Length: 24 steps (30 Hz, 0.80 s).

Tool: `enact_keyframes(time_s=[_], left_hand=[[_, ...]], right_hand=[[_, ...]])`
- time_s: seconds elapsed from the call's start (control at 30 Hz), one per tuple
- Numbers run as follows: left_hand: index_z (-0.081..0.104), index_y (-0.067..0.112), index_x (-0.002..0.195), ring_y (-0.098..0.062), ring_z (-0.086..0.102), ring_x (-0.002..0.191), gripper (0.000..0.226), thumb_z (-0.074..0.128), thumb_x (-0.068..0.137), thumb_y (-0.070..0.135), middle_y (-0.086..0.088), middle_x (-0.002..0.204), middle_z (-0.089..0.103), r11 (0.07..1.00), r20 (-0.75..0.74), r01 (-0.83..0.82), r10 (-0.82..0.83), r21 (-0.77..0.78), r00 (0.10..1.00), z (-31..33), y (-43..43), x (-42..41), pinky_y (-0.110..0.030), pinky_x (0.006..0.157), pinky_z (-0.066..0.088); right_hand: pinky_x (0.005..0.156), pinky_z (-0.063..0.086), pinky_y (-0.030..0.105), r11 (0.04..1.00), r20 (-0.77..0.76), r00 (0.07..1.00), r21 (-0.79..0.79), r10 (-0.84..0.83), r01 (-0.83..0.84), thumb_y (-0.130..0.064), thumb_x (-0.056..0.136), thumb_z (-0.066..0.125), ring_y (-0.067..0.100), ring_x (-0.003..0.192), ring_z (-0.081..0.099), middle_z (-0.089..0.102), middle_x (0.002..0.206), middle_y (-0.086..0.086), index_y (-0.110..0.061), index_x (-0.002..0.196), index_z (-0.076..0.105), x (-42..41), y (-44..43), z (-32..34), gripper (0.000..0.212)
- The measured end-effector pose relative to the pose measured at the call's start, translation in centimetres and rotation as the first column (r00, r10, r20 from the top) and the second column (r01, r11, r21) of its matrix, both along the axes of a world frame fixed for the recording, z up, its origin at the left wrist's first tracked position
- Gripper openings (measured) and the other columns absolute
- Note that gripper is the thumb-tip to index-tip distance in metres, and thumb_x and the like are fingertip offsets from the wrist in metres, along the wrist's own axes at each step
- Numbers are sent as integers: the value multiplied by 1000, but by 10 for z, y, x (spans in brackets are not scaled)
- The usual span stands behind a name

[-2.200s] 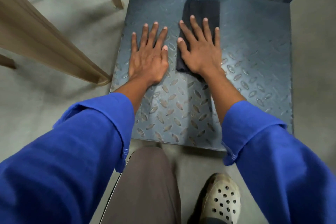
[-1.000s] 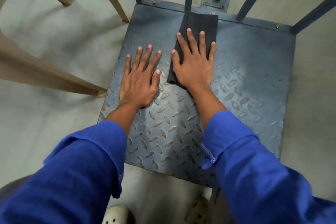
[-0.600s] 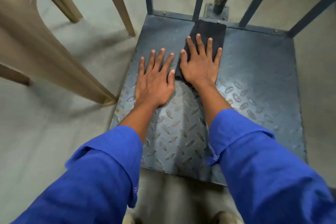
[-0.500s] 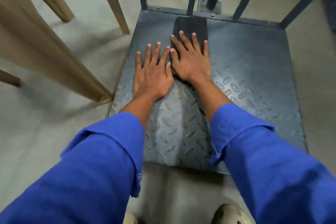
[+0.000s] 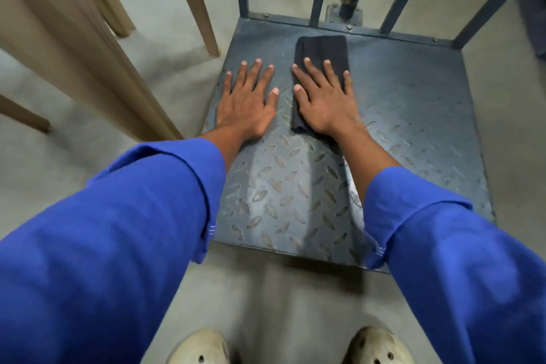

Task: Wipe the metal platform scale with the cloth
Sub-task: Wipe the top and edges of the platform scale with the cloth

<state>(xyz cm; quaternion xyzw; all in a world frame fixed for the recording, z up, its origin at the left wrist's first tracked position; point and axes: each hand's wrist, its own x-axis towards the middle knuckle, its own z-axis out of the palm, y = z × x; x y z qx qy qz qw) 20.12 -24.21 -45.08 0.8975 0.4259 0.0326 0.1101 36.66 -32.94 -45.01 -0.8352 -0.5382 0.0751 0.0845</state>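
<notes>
On metal platform scale [image 5: 399,127]: dark cloth [image 5: 322,49] lies near back rail. Right hand [image 5: 325,97] flat, fingers spread, pressing on cloth. Left hand [image 5: 248,100] flat on bare plate, holding nothing.

Grey floor [image 5: 295,298], platform scale [image 5: 413,133], chair legs [image 5: 192,0]

left hand [image 5: 248,103] flat, palm down, fingers spread a bit | right hand [image 5: 325,100] same deal, flat with fingers splayed, pressing down | both arms stretched forward, blue sleeves pushed back off the wrists | hands side by side, not touching
</notes>
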Motion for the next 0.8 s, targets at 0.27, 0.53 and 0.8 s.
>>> enact_keyframes(time_s=[0.27,0.53,0.8], left_hand=[[7,25,171,-21,-7,165,68,19,110,53,1,179,-1,999,6,3,-3,38,1000,-5,14,4,-50,133,-6],[5,21,171,-20,-9,165,72,20,110,55,0,179,-2,998,29,-26,25,49,999,-9,15,6,-48,133,-7],[10,15,171,-22,-4,165,65,21,113,43,-3,179,4,999,67,-38,35,36,997,-4,14,2,-45,134,-4]], right_hand=[[128,-7,57,988,-28,988,15,-153,153,-60,106,18,22,162,-2,8,174,-15,-45,164,18,28,41,-2,60],[129,-4,54,1000,26,1000,-10,15,-15,-58,107,14,18,162,0,8,173,-20,-48,163,14,36,65,1,58],[130,-3,54,992,3,992,-15,128,-128,-55,108,13,18,162,-1,7,173,-20,-47,164,12,8,55,5,56]])
